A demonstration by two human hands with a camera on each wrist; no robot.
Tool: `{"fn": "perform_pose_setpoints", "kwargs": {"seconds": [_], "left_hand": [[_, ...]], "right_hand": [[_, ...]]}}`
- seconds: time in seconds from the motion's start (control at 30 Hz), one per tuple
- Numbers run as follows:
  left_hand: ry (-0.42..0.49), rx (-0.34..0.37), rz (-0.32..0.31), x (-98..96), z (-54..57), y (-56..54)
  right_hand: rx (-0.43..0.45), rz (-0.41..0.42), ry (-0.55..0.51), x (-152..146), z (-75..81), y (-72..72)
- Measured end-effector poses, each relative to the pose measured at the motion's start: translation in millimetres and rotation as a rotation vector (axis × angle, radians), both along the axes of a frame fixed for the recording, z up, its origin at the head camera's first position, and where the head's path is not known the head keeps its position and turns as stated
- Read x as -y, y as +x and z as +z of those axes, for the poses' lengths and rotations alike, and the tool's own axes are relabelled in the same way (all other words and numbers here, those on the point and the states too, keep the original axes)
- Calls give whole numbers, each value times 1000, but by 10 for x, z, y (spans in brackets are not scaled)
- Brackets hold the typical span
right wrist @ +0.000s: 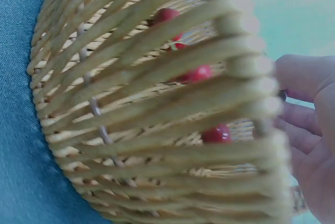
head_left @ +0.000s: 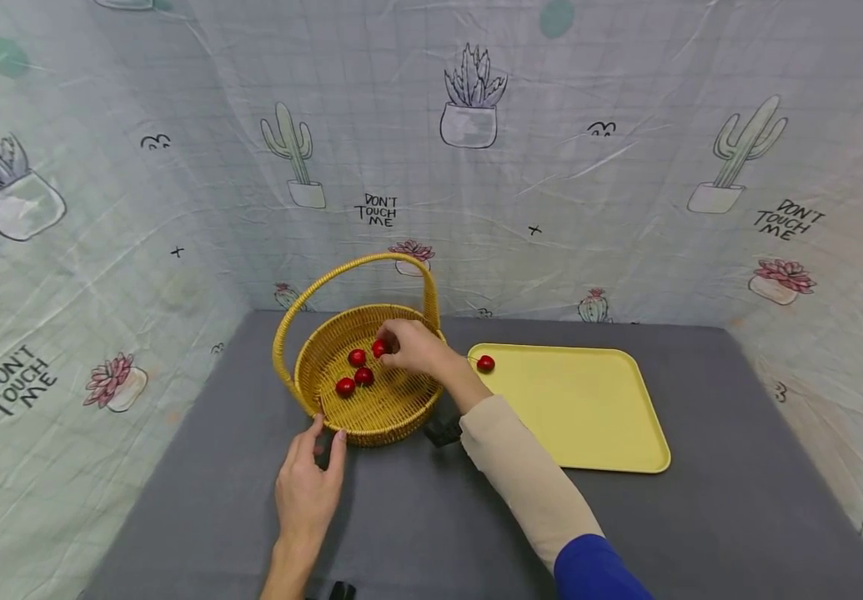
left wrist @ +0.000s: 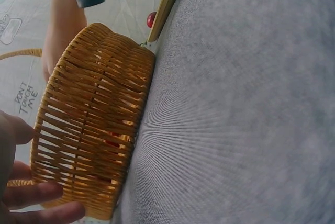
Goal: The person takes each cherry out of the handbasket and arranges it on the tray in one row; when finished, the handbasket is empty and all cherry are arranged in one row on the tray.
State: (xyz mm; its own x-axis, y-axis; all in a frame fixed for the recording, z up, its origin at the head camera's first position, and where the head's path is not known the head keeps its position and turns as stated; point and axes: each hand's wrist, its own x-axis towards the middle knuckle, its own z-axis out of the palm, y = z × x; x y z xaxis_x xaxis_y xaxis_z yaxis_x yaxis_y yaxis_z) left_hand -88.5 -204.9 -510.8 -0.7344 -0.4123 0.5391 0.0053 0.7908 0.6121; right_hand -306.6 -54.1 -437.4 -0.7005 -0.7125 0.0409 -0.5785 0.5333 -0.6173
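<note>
Grey table (head_left: 701,517): a cherry (head_left: 379,348) is pinched by the right hand (head_left: 412,346) inside the basket (head_left: 371,417); the basket's near rim is touched by the left hand (head_left: 309,487), fingers straight; tray (head_left: 589,417) lies right.

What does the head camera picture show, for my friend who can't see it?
A person's right hand pinches a red cherry inside a yellow wicker basket holding three more, while the left hand touches its rim. One cherry lies on a yellow tray beside it.
</note>
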Motion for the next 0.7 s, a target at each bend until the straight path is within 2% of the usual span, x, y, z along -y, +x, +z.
{"fn": "perform_pose_setpoints", "kwargs": {"seconds": [0.2, 0.7], "left_hand": [[0, 14, 1, 0, 16, 2], [8, 23, -2, 2, 30, -1]], "right_hand": [[-53, -4, -14, -115, 126, 41], [-75, -111, -135, -602, 265, 136]]}}
